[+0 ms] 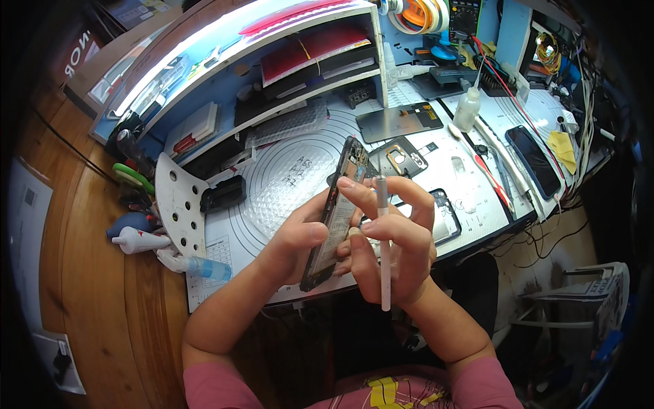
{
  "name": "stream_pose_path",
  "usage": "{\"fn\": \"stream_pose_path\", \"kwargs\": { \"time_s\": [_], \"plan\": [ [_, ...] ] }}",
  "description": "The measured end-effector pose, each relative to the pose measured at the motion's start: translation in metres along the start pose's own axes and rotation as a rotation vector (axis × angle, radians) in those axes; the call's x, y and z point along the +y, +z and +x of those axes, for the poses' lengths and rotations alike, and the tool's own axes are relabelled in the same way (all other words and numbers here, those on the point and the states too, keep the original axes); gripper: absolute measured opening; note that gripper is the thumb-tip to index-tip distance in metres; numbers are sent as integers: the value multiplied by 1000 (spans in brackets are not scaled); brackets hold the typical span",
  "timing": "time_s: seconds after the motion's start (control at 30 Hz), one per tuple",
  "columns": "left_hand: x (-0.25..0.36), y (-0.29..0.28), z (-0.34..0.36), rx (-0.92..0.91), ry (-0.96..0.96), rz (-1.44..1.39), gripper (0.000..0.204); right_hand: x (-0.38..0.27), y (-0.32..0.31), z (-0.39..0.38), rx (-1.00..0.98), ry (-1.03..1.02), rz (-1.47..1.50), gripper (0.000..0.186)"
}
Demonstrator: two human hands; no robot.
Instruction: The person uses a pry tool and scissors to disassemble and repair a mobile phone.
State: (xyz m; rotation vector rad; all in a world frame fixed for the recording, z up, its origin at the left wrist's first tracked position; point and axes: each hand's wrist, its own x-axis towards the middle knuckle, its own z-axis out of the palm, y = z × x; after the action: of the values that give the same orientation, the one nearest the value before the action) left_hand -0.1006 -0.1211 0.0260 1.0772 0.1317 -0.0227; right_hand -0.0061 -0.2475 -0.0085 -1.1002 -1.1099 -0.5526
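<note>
An opened smartphone [338, 211], its back off and inner parts bare, stands tilted on edge in front of me. My left hand [296, 238] grips it from the left, with the thumb on its near edge and the other fingers partly hidden behind it. My right hand [405, 238] holds a slim craft knife [385, 266] with a white handle and metal collar, pointing upward between the fingers. The right index fingertip touches the phone's side. Whether the right thumb touches the phone I cannot tell. Behind the hands, a dark phone back part [402, 155] lies on the mat.
A loose screen panel [398, 123] and another phone housing [446, 218] lie on the white work mat [225, 221]. At right are a toothbrush [480, 163], a squeeze bottle [468, 109] and a dark phone [531, 160]. Bubble wrap [289, 194] and a perforated tool holder [178, 204] are at left.
</note>
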Motion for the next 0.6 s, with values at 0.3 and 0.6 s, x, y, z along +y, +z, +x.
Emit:
{"fn": "stream_pose_path", "kwargs": {
  "time_s": [0.3,0.6],
  "plan": [
    [0,-3,1,-24,-18,-59,91,5,-5,0,-43,-54,24,40],
    [-2,-14,6,-106,-15,-108,82,9,-36,5,-31,118,18,33]
  ]
}}
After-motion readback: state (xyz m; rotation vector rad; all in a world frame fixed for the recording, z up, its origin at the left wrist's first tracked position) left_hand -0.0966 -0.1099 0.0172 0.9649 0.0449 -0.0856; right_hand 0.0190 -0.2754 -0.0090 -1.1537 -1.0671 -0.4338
